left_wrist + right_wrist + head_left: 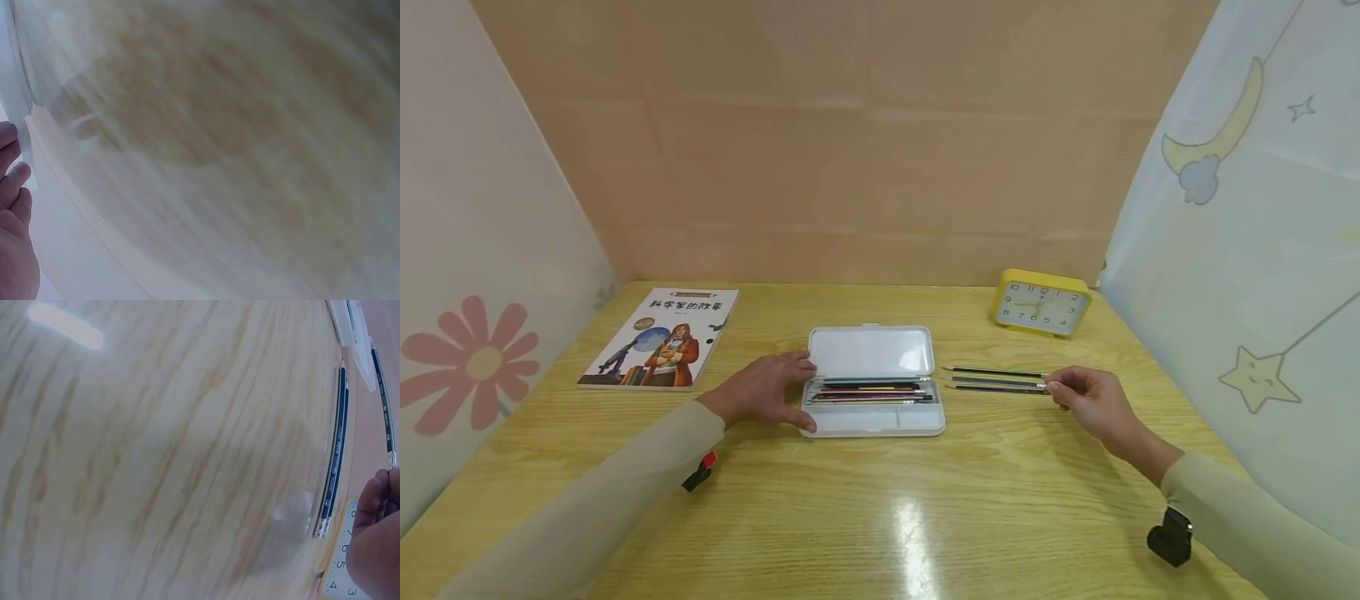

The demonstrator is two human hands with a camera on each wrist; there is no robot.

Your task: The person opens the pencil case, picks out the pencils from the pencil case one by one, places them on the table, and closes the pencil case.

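Observation:
A white pencil case (917,421) lies with its lid laid back, holding several pencils (865,389) in its tray. My left hand (769,387) rests at the case's left end, fingers spread along the lid edge and thumb at the front corner. Three dark pencils, side by side, point toward the case on its right. Of these, one pencil (384,403) is pinched near its eraser end by my right hand (1093,404). The other two pencils (334,450) lie close together on the table in the right wrist view. The left wrist view shows my fingertips by the case edge.
A yellow alarm clock (1042,303) stands at the back right, behind my right hand. At the left lies a book (658,337) with an illustrated cover. Patterned panels (1247,250) border the wooden table (820,517) on both sides, with a brown backdrop behind.

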